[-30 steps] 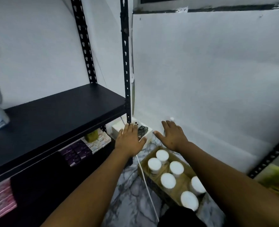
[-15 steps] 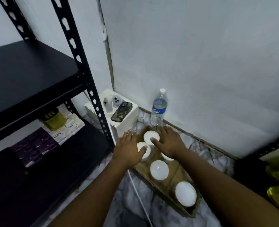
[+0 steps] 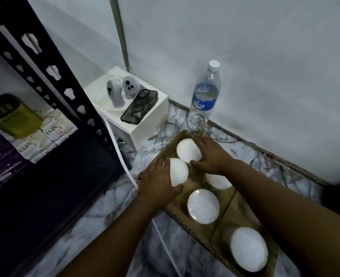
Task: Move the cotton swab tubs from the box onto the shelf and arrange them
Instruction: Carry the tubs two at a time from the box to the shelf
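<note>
Tubs (image 3: 179, 172) apparently under both hands' grip

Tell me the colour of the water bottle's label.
Blue with white lettering, on the water bottle; clearest in the head view.

Dim, cool indoor light leaves the shelf unit (image 3: 51, 176) at left nearly black, while white tub lids (image 3: 203, 205) glare pale. Wide-angle distortion bends the frame's edges; detail is soft and smeared throughout.

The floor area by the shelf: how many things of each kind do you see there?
Tubs in the cardboard box: 5
Water bottle: 1
White box: 1
Phone: 1
White controllers: 2
Total: 11
</note>
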Tool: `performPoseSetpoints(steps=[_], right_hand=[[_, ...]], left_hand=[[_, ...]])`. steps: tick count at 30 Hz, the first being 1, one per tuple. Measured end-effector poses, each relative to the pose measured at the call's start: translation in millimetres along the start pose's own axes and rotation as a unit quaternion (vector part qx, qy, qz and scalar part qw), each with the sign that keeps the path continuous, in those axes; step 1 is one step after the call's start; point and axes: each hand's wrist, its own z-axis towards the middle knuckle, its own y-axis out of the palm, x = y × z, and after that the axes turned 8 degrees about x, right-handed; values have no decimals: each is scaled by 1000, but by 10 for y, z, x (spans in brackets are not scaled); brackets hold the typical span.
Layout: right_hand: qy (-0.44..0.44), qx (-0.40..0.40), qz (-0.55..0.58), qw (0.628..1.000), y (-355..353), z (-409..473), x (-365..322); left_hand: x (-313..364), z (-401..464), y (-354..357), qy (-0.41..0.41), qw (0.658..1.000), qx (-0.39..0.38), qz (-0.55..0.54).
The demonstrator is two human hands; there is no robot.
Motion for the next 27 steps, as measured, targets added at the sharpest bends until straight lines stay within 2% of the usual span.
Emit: performPoseSetpoints(steps=[6,10,14,20,27], right_hand=[[-65,-31,-51,996,242,242,27],[-77,-44,-56,995,310,317,61],[-77,-57,-44,994,319,342,127],[-84,-46,-113,989,387,402,123],[-62,-36,-118,990,360,338,143]], left_hand=[[-61,86,275,-11,1000,-16,-9],[-39,86,375,-27,1000,-3,-1],[-27,88,409,-43,999,-1,4],[-16,148,429,-71,997,-14,1],[-7,162,446,-90,996,-29,-4]])
